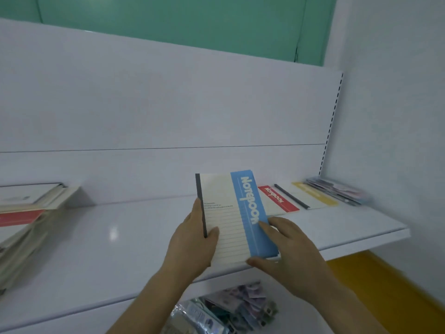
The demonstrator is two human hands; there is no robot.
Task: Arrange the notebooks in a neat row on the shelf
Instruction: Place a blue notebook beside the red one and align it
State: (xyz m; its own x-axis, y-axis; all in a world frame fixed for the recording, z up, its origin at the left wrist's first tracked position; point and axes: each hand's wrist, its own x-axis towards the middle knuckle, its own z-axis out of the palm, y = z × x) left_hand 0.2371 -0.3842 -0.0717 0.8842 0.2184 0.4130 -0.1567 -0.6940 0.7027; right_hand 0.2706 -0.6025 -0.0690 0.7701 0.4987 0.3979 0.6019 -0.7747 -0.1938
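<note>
Notebooks are sitting along a wide white shelf (120, 237), the largest thing in view, which is running from the left edge to the right wall. At its left end a leaning stack of notebooks (26, 213) is blurring out and getting cut off by the frame. At the right end a red-banded notebook (277, 197) is lying flat, just beside a yellow-banded notebook (313, 195), with a smeared pile of packets (337, 189) past them; their details are too blurred to read. Between these groups, a cream blue-banded notebook (231, 218) with a dark spine and ruled lines is being held above the shelf's front part. The left hand (192, 244) is gripping its spine edge, thumb lying on the cover. The right hand (286, 254) is pinching the lower right corner, fingers spreading over the blue band. Below the shelf, shiny wrapped packets (228, 309) are showing only partly.
</note>
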